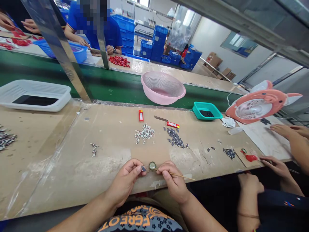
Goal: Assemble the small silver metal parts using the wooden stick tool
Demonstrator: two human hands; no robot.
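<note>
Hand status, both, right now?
Left hand: closed, pinching a small grey metal piece.
Right hand: closed, holding a thin wooden stick.

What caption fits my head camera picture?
Left hand pinches a tiny grey piece near a bottle cap; right hand holds a wooden stick.

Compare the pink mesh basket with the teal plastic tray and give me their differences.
The pink mesh basket is a deep round bowl, while the teal plastic tray is shallow and rectangular. The pink mesh basket has finely perforated walls; the teal plastic tray has solid ones. The pink mesh basket looks larger than the teal plastic tray, which has a dark patch in its bottom. Both are open-topped plastic containers.
</note>
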